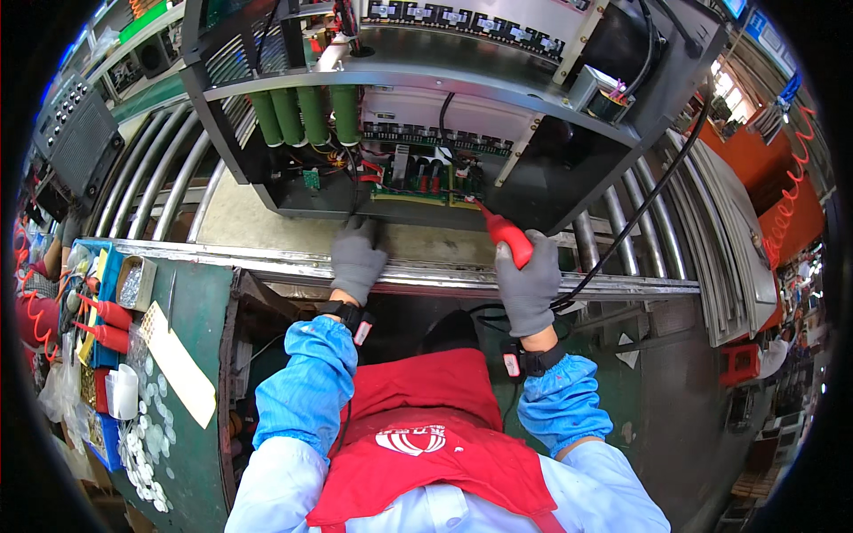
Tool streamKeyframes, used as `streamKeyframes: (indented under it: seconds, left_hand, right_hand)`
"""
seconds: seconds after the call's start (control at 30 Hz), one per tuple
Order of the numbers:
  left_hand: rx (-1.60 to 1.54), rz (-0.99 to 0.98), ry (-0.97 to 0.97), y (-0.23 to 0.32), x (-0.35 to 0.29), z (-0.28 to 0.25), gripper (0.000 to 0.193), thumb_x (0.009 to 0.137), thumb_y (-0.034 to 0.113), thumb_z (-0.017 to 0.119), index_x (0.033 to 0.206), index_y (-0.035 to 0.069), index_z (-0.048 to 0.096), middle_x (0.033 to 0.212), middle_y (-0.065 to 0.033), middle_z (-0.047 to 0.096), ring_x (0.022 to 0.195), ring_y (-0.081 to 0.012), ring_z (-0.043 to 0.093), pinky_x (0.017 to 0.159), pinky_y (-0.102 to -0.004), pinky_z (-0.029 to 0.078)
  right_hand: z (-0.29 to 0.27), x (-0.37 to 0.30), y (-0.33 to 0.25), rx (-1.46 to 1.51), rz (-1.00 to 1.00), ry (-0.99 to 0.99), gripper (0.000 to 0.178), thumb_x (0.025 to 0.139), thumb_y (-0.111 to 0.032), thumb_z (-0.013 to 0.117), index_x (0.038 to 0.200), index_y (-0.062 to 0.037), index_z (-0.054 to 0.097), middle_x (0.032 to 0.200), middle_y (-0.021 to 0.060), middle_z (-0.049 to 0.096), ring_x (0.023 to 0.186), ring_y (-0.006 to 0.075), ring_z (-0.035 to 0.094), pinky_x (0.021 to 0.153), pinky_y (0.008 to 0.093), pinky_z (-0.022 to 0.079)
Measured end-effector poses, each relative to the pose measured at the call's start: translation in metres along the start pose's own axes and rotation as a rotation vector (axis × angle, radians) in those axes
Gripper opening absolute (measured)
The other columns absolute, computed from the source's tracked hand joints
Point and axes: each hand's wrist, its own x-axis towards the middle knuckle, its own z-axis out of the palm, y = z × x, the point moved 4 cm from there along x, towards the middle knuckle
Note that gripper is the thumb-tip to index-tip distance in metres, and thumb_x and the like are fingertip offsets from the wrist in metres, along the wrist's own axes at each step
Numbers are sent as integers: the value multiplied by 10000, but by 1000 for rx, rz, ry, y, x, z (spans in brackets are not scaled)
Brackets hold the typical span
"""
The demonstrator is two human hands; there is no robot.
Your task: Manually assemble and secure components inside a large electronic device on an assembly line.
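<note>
My right hand, in a grey glove, is wrapped round a red squeeze bottle with a thin pointed nozzle. That nozzle points up and left at the right end of a green circuit board low inside a dark metal cabinet. Whether the tip touches the board is too small to tell. My left hand, also gloved in grey, lies at the cabinet's lower front edge, its fingers forward and slightly apart. I see nothing held in it. Green cylinders stand inside the cabinet, above loose wires.
The cabinet stands on a pale board over a roller conveyor. Left, a green bench carries a box of small screws, red squeeze bottles and white discs. A black cable crosses on the right, near stacked grey panels.
</note>
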Motion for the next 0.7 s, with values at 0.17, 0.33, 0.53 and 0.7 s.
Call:
streamKeyframes:
  seconds: [0.17,0.33,0.53,0.7]
  left_hand:
    - [-48,59,82,3,-2,-4,474,710,157,675,1182,127,703,1283,-183,654,1077,-404,640,925,-471,537]
    - [-93,37,57,7,-2,-8,417,715,138,660,1129,127,709,1263,-183,659,1049,-408,647,897,-485,543]
    - [-263,-21,169,4,-8,-27,297,781,161,644,1065,118,720,1162,-211,676,983,-424,655,842,-493,551]
    - [-423,-17,138,-7,1,-56,283,864,242,636,1074,70,717,1053,-223,692,954,-446,651,821,-491,541]
  right_hand:
    - [1,-1,-3,-11,-32,-11,409,808,-211,784,1111,10,620,977,202,631,891,400,624,793,472,509]
    - [0,-3,-4,155,173,-103,412,813,-204,784,1120,24,630,1008,209,650,904,386,642,818,454,517]
    - [5,-1,-60,249,-10,-158,425,796,-168,799,1127,38,631,1027,206,664,906,346,670,815,410,530]
    - [26,15,-93,374,198,-288,422,818,-175,790,1144,31,619,997,175,657,878,269,671,778,371,532]
